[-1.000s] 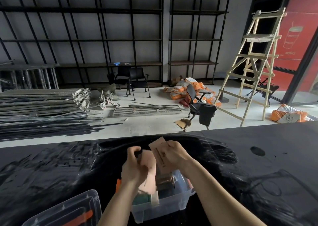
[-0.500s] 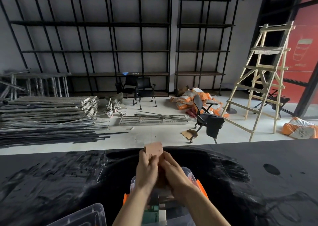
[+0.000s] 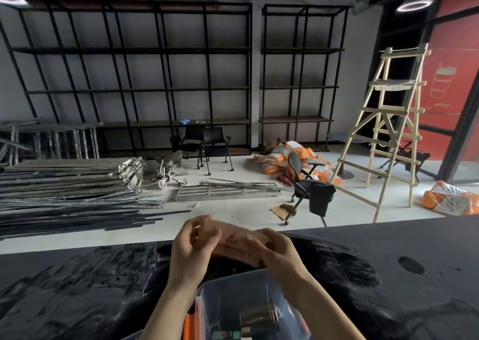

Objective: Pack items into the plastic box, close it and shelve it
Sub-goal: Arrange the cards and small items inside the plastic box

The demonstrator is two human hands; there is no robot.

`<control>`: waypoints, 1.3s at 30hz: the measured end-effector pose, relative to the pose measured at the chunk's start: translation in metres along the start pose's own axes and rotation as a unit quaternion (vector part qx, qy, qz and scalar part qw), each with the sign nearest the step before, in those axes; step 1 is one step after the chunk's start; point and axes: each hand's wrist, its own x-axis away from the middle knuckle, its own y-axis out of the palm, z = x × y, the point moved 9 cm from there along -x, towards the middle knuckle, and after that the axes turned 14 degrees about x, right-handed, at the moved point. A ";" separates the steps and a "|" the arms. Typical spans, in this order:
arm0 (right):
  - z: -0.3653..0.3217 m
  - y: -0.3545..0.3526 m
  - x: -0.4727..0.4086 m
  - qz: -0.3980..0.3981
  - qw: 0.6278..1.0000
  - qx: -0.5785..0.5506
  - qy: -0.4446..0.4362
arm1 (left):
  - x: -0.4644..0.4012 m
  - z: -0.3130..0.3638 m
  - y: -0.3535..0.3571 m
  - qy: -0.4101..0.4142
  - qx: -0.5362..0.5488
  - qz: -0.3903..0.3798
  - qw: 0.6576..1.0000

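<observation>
Here, just below the middle of the frame, the fingers of the left hand (image 3: 193, 246) curl around the left end of a flat pinkish-tan carton (image 3: 233, 238), thumb on the near face and fingertips wrapped over the far edge. The right hand (image 3: 278, 253) closes on the carton's right end in the same way, its fingers folded over the top and its palm turned toward the camera's lower right. The carton lies roughly level between them, tilted slightly down to the right, with a small dark print on its near face that is too blurred to read. Both wrists are bent back a little, and the bare forearms run down and outward to the bottom edge of the frame, the left one toward lower centre-left, the right one toward lower right. Directly below the hands, at the bottom centre, sits the clear plastic box (image 3: 228, 288) with an orange latch on its left side; it is open on top and holds a dark cylindrical item and a green-and-white packet. The box rests on a black table (image 3: 77, 288) that fills the lower part of the frame.
</observation>
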 end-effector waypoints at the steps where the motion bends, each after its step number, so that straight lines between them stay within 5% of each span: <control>1: 0.002 0.000 -0.002 0.009 0.998 -0.064 0.020 | 0.001 -0.003 0.004 -0.016 0.014 0.004 1.000; 3: 0.003 0.004 -0.005 0.021 0.989 -0.134 0.060 | 0.001 -0.015 0.015 -0.041 0.022 0.010 0.999; 10: -0.016 0.005 -0.010 0.162 0.979 -0.104 0.062 | 0.004 -0.007 0.038 -0.044 -0.004 0.100 0.994; 15: -0.009 0.000 -0.017 0.129 0.983 -0.074 0.105 | 0.003 -0.013 0.039 -0.057 0.165 0.101 0.979; 26: 0.027 0.009 -0.024 0.105 0.980 0.004 0.171 | 0.010 -0.037 0.012 -0.036 0.116 0.241 0.963; 33: 0.018 0.010 -0.020 0.164 0.974 -0.041 0.150 | 0.004 -0.030 0.017 -0.068 0.083 0.231 0.967; 37: 0.028 0.006 -0.016 0.218 0.950 -0.100 0.199 | 0.008 -0.054 0.030 -0.146 0.140 0.163 0.966; 39: 0.037 0.009 -0.016 0.216 0.941 -0.134 0.223 | 0.015 -0.047 0.034 -0.120 0.165 0.167 0.965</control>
